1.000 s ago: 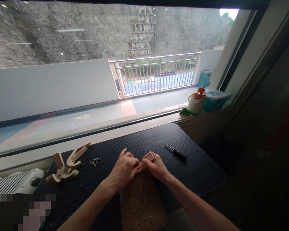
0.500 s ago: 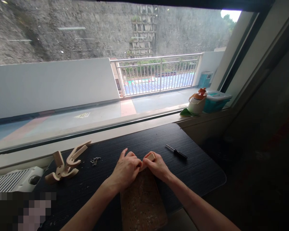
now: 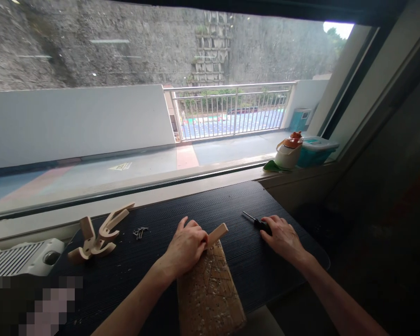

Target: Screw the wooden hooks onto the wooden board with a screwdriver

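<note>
My left hand (image 3: pixel 186 245) is closed on a pale wooden piece (image 3: pixel 217 234), whose squared end sticks out to the right past my fingers. Its other end is hidden under the hand. Beneath it lies a worn wooden board (image 3: pixel 211 294), pitted with small holes. Over to the right, my right hand (image 3: pixel 281 235) has its fingers around the black handle of a screwdriver (image 3: pixel 254 219), whose shaft points away to the upper left. Several screws (image 3: pixel 140 232) lie in a small heap left of my left hand.
Curved wooden parts (image 3: pixel 97 238) stand at the table's left end, near a white slatted appliance (image 3: pixel 24 259). The black table (image 3: pixel 210 205) meets the windowsill, which carries a cream bottle (image 3: pixel 287 154) and a teal box (image 3: pixel 316 151).
My right hand has let go of the wooden piece and moved right onto the screwdriver's handle. My left hand stays on the piece, and more of the board shows.
</note>
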`<state>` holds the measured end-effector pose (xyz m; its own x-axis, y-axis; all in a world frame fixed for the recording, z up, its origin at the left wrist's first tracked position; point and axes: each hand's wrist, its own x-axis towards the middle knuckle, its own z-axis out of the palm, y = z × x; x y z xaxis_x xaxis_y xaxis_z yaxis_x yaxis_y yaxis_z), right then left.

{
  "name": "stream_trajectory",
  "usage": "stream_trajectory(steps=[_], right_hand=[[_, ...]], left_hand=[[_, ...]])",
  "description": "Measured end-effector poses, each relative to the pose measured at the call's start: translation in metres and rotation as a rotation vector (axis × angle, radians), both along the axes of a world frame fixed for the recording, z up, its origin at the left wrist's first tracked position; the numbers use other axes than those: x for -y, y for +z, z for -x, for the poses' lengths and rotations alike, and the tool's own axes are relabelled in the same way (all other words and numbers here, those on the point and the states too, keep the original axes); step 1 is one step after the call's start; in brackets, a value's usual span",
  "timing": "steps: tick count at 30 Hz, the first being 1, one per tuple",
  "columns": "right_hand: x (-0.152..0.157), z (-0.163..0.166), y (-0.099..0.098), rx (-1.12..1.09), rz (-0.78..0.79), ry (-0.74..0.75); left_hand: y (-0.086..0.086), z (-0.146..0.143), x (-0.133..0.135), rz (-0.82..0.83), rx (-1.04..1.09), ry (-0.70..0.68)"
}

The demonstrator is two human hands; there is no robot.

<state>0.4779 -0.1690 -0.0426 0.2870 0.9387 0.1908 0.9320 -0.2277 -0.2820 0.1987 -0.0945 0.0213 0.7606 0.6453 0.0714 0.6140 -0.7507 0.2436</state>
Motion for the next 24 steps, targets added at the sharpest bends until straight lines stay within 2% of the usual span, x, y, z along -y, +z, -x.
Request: stream_trajectory(steps=[3,6,11,13,18,21,24], right_hand=[[0.007,-0.007,-0.006,0.036,0.085,0.028],[0.007,-0.005,0.000,-0.098,0.128,0.034],[0.009,0.007,0.035,-0.662,0.131,0.193],[0.011,0.016,0.055,-0.780,0.110,0.285],[0.012,0.050,0.097,-0.580,0.008,0.425],[0.005,0.066,0.107,-0.488,-0.032,0.494],[-0.002,0.077,0.107,-0.451,-0.048,0.545]], left_hand=[[0.000,0.000,0.000,0.001,0.003,0.000],[-0.001,0.001,-0.001,0.000,0.008,0.001],[-0.004,0.001,-0.002,0.002,0.016,0.008],[-0.004,0.002,-0.002,0.002,0.016,0.012],[-0.004,0.002,-0.001,-0.007,0.027,0.014],[-0.004,0.001,-0.001,-0.019,0.032,0.011],[-0.003,0.001,0.000,-0.027,0.025,0.008]])
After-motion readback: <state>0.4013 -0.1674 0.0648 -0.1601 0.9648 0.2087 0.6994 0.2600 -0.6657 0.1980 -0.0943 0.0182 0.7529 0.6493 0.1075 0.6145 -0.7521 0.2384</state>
